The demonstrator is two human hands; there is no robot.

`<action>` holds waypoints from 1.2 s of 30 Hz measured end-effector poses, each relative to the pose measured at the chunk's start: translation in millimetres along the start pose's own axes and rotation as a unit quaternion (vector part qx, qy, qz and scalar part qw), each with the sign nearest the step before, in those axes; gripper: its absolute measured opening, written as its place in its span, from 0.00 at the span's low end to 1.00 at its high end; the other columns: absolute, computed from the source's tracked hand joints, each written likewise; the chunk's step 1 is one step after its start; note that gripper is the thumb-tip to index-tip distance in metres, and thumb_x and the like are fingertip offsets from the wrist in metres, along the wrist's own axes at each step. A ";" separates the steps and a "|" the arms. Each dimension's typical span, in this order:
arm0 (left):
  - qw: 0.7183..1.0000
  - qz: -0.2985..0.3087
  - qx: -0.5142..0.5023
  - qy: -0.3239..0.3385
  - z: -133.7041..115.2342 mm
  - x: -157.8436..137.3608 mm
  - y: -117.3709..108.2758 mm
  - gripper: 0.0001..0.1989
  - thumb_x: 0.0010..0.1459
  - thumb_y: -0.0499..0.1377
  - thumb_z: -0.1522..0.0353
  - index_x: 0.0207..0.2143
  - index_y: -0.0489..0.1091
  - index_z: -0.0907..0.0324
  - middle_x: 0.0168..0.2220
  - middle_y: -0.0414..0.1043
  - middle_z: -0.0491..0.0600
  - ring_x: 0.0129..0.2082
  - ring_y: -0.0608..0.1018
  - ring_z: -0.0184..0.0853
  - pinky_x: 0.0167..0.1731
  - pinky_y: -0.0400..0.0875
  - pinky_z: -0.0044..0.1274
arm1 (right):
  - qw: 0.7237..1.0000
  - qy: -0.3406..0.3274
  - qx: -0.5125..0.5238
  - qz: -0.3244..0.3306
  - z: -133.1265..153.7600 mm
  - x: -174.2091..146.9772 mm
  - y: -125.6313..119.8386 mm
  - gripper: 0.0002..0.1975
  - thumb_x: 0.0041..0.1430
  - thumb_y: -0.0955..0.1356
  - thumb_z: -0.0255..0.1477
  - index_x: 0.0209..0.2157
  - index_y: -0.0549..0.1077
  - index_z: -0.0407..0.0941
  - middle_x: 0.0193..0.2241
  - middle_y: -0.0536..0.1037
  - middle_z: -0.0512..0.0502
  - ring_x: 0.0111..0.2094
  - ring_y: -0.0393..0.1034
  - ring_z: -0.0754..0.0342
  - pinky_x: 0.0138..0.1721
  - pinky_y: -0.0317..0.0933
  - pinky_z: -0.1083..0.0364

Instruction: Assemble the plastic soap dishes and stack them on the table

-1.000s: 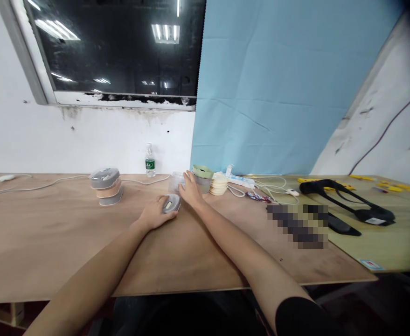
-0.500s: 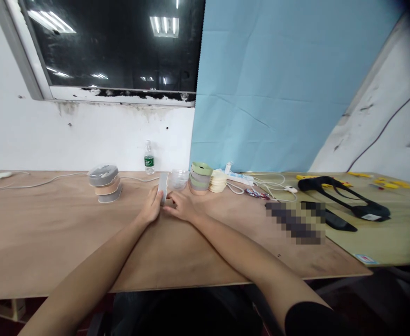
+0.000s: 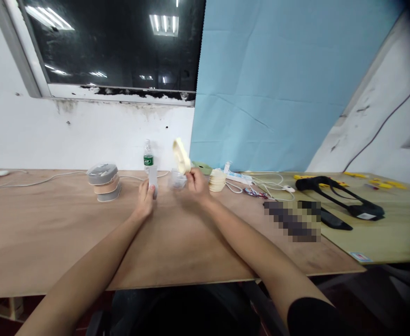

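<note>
My left hand (image 3: 143, 199) is closed on a shallow grey container (image 3: 153, 179) with a wavy edge, tipped up on its side above the table. My right hand (image 3: 198, 186) grips a cream-coloured tray-like insert (image 3: 181, 157), raised and tilted, slightly blurred. Clear plastic pieces (image 3: 177, 179) sit between the two hands. Behind my right hand, a green container (image 3: 204, 168) on a stack is mostly hidden. A pile of similar cream inserts (image 3: 217, 180) stands just right of that hand.
At left stands a stack of grey and tan containers (image 3: 104, 179) with a clear top. A water bottle (image 3: 148, 157) is by the wall. White cables and a power strip (image 3: 238, 176) lie at the back. A black strapped item (image 3: 341, 198) lies on the right-hand table.
My right hand has left the grey container's side and now lifts a cream insert, up and to the right. The grey container has shifted slightly left with my left hand.
</note>
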State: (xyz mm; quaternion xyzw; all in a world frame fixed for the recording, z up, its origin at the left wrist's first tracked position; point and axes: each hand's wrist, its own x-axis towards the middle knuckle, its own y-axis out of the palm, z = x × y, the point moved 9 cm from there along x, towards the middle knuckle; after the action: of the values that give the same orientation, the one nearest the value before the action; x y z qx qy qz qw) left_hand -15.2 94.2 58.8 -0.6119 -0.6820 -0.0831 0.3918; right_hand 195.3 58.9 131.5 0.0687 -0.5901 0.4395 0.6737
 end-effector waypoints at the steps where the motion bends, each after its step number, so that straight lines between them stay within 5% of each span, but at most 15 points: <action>1: 1.000 -0.010 0.002 0.006 -2.4 -0.5 -1.6 0.27 0.64 0.38 0.53 0.54 0.62 0.58 0.53 0.64 0.56 0.57 0.63 0.41 0.58 0.56 0.35 | 1.000 0.011 -0.021 -0.012 -6.3 10.7 -13.6 0.15 0.67 0.54 0.36 0.41 0.67 0.45 0.33 0.72 0.45 0.35 0.66 0.51 0.37 0.58 0.55; 9: 0.996 0.054 0.033 0.067 -24.2 -8.4 12.6 0.28 0.63 0.40 0.51 0.51 0.65 0.61 0.58 0.56 0.58 0.62 0.57 0.41 0.61 0.53 0.35 | 0.953 0.005 -0.269 0.137 -66.2 57.1 -64.0 0.15 0.67 0.55 0.33 0.44 0.69 0.44 0.42 0.72 0.42 0.37 0.66 0.51 0.33 0.54 0.56; 15: 0.993 0.081 0.049 0.078 -28.6 -10.1 15.9 0.26 0.63 0.42 0.53 0.46 0.70 0.60 0.57 0.58 0.58 0.63 0.55 0.44 0.60 0.55 0.37 | 0.918 0.067 -0.353 0.169 -134.1 39.7 -86.2 0.14 0.67 0.55 0.29 0.44 0.69 0.44 0.41 0.71 0.42 0.36 0.66 0.53 0.32 0.53 0.56; 19: 0.992 0.090 0.051 0.073 -25.9 -10.3 17.7 0.26 0.63 0.43 0.53 0.49 0.68 0.60 0.58 0.56 0.58 0.63 0.55 0.43 0.61 0.54 0.37 | 0.900 0.078 -0.368 0.219 -159.1 19.3 -79.6 0.13 0.67 0.56 0.26 0.43 0.70 0.43 0.41 0.70 0.40 0.38 0.66 0.54 0.35 0.54 0.57; 31: 0.989 0.118 0.056 0.074 -23.1 -12.4 23.1 0.27 0.63 0.43 0.53 0.50 0.67 0.62 0.59 0.54 0.59 0.63 0.55 0.43 0.61 0.52 0.36 | 0.908 0.038 -0.339 0.242 -170.4 0.7 -62.0 0.14 0.66 0.57 0.27 0.43 0.72 0.42 0.42 0.72 0.39 0.44 0.65 0.51 0.43 0.55 0.56; 36: 0.989 0.121 0.044 0.077 -24.9 -12.8 23.6 0.28 0.63 0.42 0.52 0.50 0.66 0.62 0.59 0.54 0.59 0.63 0.54 0.44 0.61 0.52 0.37 | 0.941 0.003 -0.310 0.138 -145.8 8.1 -73.8 0.14 0.64 0.59 0.29 0.42 0.73 0.40 0.40 0.73 0.36 0.44 0.65 0.46 0.46 0.57 0.51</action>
State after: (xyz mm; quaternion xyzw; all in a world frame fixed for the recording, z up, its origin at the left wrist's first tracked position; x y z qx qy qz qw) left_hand 16.1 75.2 59.0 -0.6638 -0.5739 -0.0524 0.4768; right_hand 351.4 107.5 127.0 -0.2270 -0.6984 0.3242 0.5963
